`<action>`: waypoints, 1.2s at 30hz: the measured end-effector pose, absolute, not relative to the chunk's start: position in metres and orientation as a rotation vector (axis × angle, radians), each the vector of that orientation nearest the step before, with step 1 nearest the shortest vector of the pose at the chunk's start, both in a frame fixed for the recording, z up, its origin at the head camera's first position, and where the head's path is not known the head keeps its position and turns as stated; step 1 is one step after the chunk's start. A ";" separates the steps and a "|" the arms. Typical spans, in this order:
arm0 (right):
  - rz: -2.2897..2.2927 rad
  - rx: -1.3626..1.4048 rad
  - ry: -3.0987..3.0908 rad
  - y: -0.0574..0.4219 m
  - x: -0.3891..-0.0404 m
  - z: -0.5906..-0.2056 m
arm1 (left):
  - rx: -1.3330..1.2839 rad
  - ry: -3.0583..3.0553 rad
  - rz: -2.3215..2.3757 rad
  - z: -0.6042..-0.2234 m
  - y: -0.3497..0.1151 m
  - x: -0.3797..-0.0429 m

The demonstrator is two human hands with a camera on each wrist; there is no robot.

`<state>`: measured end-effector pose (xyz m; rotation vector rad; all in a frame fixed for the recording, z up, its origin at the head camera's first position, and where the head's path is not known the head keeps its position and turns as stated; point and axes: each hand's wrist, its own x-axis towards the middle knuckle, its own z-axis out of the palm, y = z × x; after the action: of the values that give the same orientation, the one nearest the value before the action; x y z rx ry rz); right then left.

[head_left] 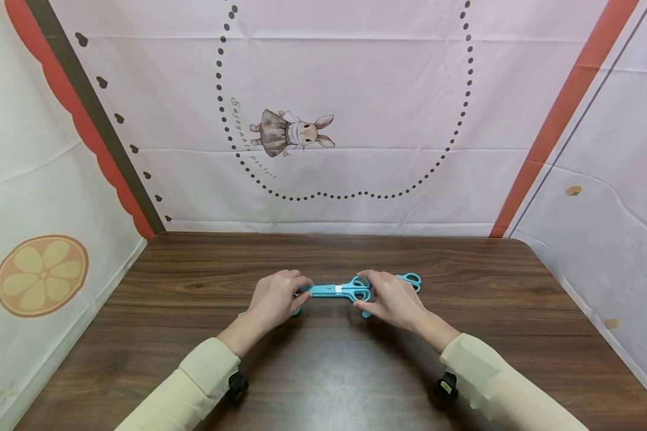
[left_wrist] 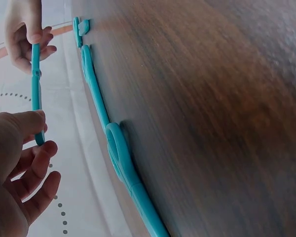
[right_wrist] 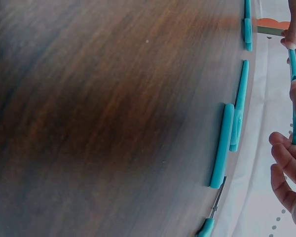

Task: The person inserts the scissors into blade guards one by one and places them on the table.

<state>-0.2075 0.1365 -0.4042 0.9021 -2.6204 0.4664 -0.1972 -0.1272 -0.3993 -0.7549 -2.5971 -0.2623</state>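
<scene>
A pair of teal scissors [head_left: 329, 291], its blade part covered in teal, is held level between both hands. My left hand [head_left: 275, 297] pinches the blade end between thumb and fingers, plainly seen in the left wrist view. At the handle loops [head_left: 362, 294], my right hand [head_left: 392, 297] grips with thumb and fingers. Below, on the table, lie other teal scissors [left_wrist: 121, 148], partly hidden by the hands in the head view. The right wrist view also shows a teal bar-shaped piece [right_wrist: 221, 148] and scissors with bare dark blades [right_wrist: 218, 200].
The brown wooden table [head_left: 323, 377] carries a row of teal items running left to right. Behind the right hand, another teal scissors handle [head_left: 411, 280] shows. Printed cloth [head_left: 356, 90] hangs behind the table and along both sides.
</scene>
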 end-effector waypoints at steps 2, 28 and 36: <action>0.463 0.907 -2.619 0.137 -0.208 -0.404 | -0.755 -2.600 -0.259 -0.399 -0.127 -0.197; 0.497 0.958 -2.587 0.132 -0.208 -0.405 | -0.761 -2.589 -0.259 -0.401 -0.122 -0.197; 0.462 0.957 -2.579 0.132 -0.208 -0.403 | -0.758 -2.610 -0.260 -0.400 -0.122 -0.197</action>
<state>-0.2084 0.1319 -0.4031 0.9572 -2.5790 0.4622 -0.1969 -0.1219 -0.4005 -0.7576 -2.6096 -0.2600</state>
